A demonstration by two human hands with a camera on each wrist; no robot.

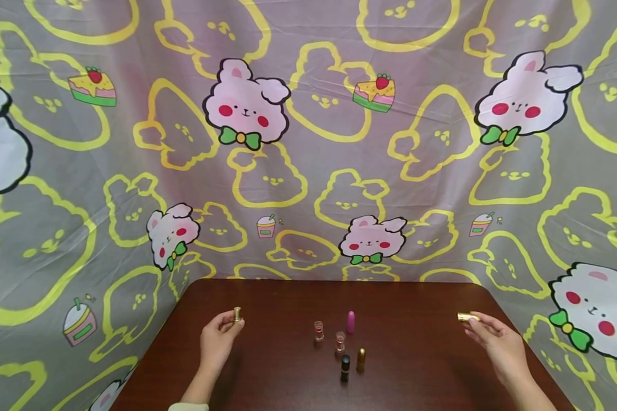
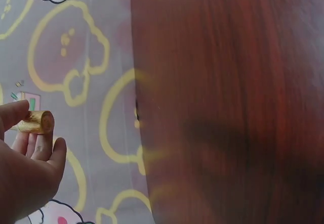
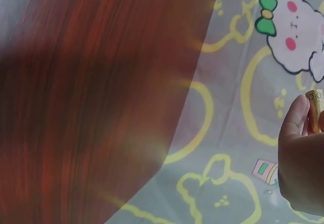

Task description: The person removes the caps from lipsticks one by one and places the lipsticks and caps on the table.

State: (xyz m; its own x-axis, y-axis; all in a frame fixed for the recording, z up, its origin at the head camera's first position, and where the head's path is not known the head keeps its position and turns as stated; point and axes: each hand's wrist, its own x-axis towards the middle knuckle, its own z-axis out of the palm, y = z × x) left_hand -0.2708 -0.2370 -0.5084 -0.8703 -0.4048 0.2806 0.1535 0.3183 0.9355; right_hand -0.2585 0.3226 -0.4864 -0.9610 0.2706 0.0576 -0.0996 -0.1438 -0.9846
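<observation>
On the left side, over the table, my left hand (image 1: 220,337) pinches a short gold lipstick part (image 1: 237,313) between thumb and fingers. The left wrist view shows its round end facing the table side. Far to the right, my right hand (image 1: 501,345) grips a gold lipstick tube (image 1: 465,317), which lies nearly level and points inward. Only part of that tube shows at the right wrist view's edge. Between the hands stand several lipsticks: a magenta one (image 1: 351,322), two clear-cased ones with red inside (image 1: 319,331), a gold one (image 1: 361,360) and a black one (image 1: 345,368).
The dark brown wooden table (image 1: 272,365) has clipped far corners. A grey curtain (image 1: 308,154) with rabbit and cake prints hangs behind it and along both sides, close to the table's edges.
</observation>
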